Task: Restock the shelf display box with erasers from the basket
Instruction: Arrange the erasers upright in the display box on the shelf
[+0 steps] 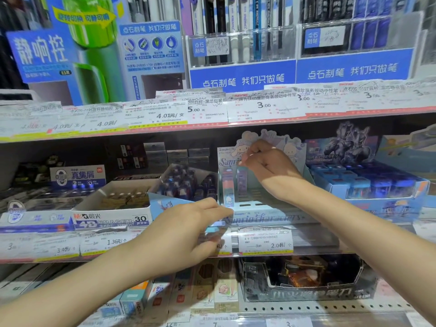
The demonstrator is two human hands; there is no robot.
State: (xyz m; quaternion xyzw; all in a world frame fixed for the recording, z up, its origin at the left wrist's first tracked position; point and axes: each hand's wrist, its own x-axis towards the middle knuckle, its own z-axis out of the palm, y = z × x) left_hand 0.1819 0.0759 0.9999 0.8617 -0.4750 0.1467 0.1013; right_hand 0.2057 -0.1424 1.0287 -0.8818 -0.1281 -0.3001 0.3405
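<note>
both hands are up at the middle shelf. the right hand (266,165) is reaching into the pale blue cartoon display box (264,204), fingers curled as if pinching something, but i can't tell what. two erasers (228,185) are standing in the box's left slots. the left hand (188,232) is gripping a small blue eraser (213,228) right at the box's front edge, above the price tags (265,239).

The white eraser carton (111,218) reads "M&G", "4B ERASER" and "30". The pastel display box (264,217) shows "Sanrio characters" along its front. Blue pen banners (243,76) read "点石制笔 我们只做笔". Price tags (265,240) on the shelf edges show "2.0元", "1.36元", "5.00", "3.00" and "4.01元".
</note>
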